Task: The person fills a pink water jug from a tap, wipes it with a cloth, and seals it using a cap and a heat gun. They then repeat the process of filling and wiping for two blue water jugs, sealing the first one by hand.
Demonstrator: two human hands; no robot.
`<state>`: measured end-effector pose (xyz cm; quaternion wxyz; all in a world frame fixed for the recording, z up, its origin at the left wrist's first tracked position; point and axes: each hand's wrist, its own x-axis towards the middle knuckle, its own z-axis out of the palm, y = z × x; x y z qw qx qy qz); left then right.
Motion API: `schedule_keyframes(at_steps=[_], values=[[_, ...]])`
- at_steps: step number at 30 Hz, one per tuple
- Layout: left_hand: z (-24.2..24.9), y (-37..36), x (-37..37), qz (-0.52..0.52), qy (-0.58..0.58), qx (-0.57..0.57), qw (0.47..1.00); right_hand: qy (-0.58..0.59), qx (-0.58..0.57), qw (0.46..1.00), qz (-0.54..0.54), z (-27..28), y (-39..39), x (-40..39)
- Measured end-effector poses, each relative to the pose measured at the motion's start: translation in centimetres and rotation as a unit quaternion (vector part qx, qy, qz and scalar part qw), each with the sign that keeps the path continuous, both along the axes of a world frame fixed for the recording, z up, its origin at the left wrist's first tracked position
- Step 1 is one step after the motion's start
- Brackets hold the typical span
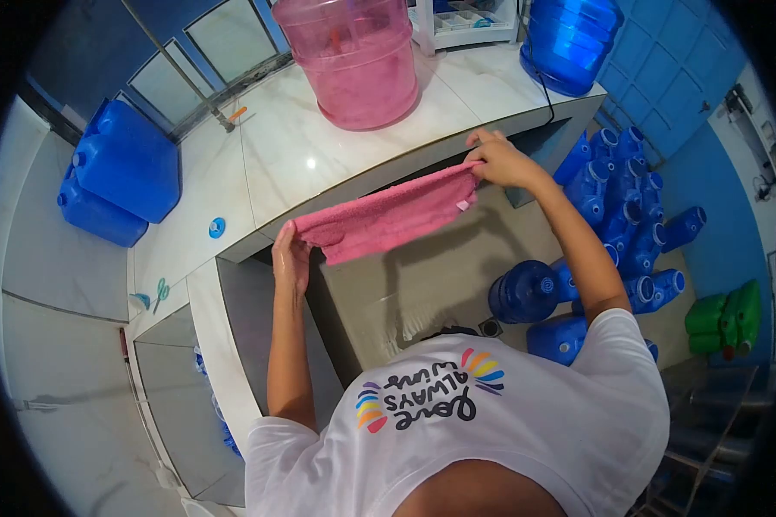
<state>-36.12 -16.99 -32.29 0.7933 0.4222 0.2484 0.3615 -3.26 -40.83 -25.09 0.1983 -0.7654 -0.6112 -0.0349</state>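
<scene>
A pink towel (388,211), folded lengthwise, is stretched in the air between my two hands, just in front of the tiled counter's edge. My left hand (291,258) pinches its left end. My right hand (500,161) grips the other end, thumb and fingers closed on the cloth. A small white tag (463,206) shows near the right end. Beyond the towel, a large pink-tinted water container (353,65) stands on the counter.
On the white tiled counter (276,164) are blue jerrycans (129,164), a blue cap (217,227), scissors (161,295) and a blue water bottle (569,43). Several blue containers (621,215) crowd the floor at right, with a round blue jug (523,291) nearer me. Green containers (722,319) stand farther right.
</scene>
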Motion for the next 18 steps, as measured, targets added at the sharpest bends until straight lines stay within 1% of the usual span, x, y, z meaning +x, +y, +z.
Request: schedule_keyframes(at_steps=[1, 2, 3, 4, 5, 6, 7, 8, 9, 11, 12, 13, 14, 15, 16, 17, 18], values=[[0.9, -0.2, -0.4, -0.001, -0.001, 0.001, 1.0, -0.001, 0.001, 1.0, -0.001, 0.8, -0.3, 0.4], [1.7, -0.3, -0.7, 0.028, 0.03, 0.087, 0.995, 0.157, -0.021, 0.987, 0.03, 1.5, -0.5, 0.8], [2.0, -0.2, -1.1, 0.057, 0.061, 0.171, 0.982, 0.311, -0.044, 0.948, 0.06, 2.2, -0.8, 0.9], [1.8, 1.1, -1.5, 0.126, 0.101, 0.269, 0.95, 0.386, -0.048, 0.921, 0.04, 2.7, -1.3, 0.7], [1.6, 1.4, -1.6, 0.127, 0.099, 0.27, 0.949, 0.384, -0.046, 0.921, 0.04, 3.1, -1.6, 0.5], [5.1, -0.3, -1.3, 0.117, 0.023, 0.257, 0.959, 0.481, 0.011, 0.876, 0.02, 3.4, -1.9, 0.3], [8.1, -1.5, -1.2, 0.107, -0.053, 0.242, 0.963, 0.571, 0.066, 0.818, 0.0, 3.9, -2.0, 0.3], [9.6, -1.7, -1.0, 0.073, -0.063, 0.199, 0.975, 0.61, 0.079, 0.788, 0.024, 4.5, -1.9, 0.4], [9.9, -1.1, -0.6, 0.076, -0.062, 0.199, 0.975, 0.61, 0.077, 0.788, 0.026, 4.8, -1.6, 0.1], [10.0, 0.3, 0.5, -0.011, -0.03, 0.157, 0.987, 0.692, 0.153, 0.706, 0.013, 5.2, -0.5, -0.7], [9.4, 0.9, 1.3, -0.015, 0.021, 0.142, 0.989, 0.696, 0.179, 0.695, -0.016, 4.2, 0.3, -0.6], [9.1, 0.9, 1.6, -0.014, 0.021, 0.146, 0.989, 0.696, 0.181, 0.695, -0.012, 3.4, 0.5, -0.3], [8.8, 1.0, 1.9, -0.051, 0.121, 0.186, 0.974, 0.659, 0.131, 0.737, -0.076, 2.7, 0.6, 0.1], [8.4, 0.9, 2.5, -0.085, 0.219, 0.224, 0.946, 0.615, 0.08, 0.772, -0.139, 1.9, 0.7, 0.4], [7.6, 0.5, 3.7, -0.076, 0.229, 0.24, 0.94, 0.56, 0.069, 0.812, -0.151, 1.1, 1.0, 0.3], [6.4, 0.5, 4.5, -0.087, 0.25, 0.293, 0.919, 0.558, 0.072, 0.813, -0.149, 0.4, 1.5, 0.5], [6.6, -1.0, 5.5, -0.099, 0.28, 0.329, 0.896, 0.542, 0.05, 0.825, -0.152, 0.2, 2.4, -0.3]])
